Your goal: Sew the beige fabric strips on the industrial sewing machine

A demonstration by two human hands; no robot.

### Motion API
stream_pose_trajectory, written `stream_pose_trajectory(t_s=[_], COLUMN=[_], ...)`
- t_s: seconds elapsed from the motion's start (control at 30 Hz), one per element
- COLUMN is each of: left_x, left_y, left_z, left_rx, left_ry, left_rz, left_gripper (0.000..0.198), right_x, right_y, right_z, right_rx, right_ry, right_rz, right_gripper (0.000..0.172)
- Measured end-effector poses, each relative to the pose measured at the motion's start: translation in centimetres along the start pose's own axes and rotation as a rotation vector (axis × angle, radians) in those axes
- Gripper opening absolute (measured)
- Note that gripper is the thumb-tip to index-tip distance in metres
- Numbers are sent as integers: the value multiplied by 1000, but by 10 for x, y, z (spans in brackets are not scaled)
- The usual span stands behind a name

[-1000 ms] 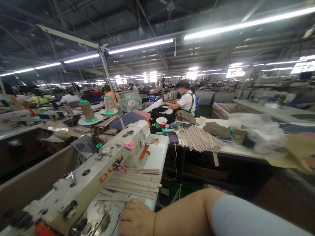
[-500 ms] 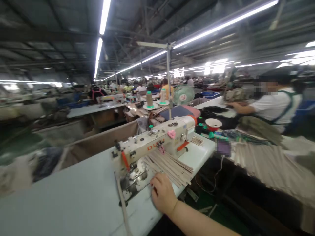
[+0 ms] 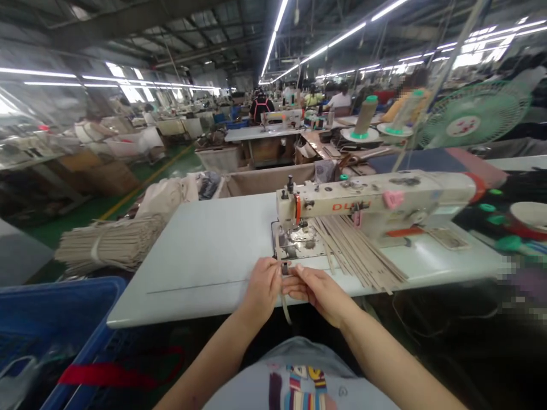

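A cream sewing machine (image 3: 376, 200) stands on a pale grey table (image 3: 209, 245). Both my hands meet at the table's front edge, just before the needle plate (image 3: 299, 249). My left hand (image 3: 264, 287) and my right hand (image 3: 314, 287) are closed in a pinch on a narrow beige strip (image 3: 282, 296) that hangs down between them. A fan of several more beige strips (image 3: 359, 256) lies on the table under the machine's arm, right of my hands.
A tied bundle of beige strips (image 3: 109, 245) lies left of the table, above a blue crate (image 3: 51, 324). Thread cones (image 3: 365, 117), a green fan (image 3: 472, 122) and a red-and-white bowl (image 3: 530, 219) stand to the right. Other people sit at machines behind.
The view has swung left to face the machine. My left hand has come into sight. My right hand left the strip pile, and both now pinch one strip at the front edge.
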State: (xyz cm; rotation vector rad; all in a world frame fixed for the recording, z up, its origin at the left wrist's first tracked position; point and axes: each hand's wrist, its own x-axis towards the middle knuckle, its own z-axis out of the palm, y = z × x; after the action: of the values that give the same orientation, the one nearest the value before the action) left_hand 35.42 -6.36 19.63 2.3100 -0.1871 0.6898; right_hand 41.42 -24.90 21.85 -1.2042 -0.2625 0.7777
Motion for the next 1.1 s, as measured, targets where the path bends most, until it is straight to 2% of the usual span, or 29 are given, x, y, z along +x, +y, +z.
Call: stream_pose_trajectory(t_s=[0.13, 0.27, 0.43, 0.63, 0.9, 1.1], left_x=[10, 10, 15, 17, 15, 15], left_y=[9, 6, 6, 10, 10, 11], left_z=[24, 31, 27, 26, 23, 17], left_rx=[270, 236, 118, 165, 178, 197], left_ry=[-60, -65, 6, 64, 137, 153], left_rz=[171, 217, 230, 304, 309, 347], left_gripper=[37, 43, 52, 38, 49, 46], right_x=[-6, -6, -8, -6, -3, -2], right_y=[-2, -5, -11, -9, -4, -4], right_z=[-7, -18, -20, -13, -12, -10], right_rx=[121, 174, 204, 212, 216, 217], right_ry=[96, 160, 131, 68, 72, 60], right_rz=[-27, -73, -98, -97, -165, -143], right_gripper=[56, 50, 51, 42, 44, 41])
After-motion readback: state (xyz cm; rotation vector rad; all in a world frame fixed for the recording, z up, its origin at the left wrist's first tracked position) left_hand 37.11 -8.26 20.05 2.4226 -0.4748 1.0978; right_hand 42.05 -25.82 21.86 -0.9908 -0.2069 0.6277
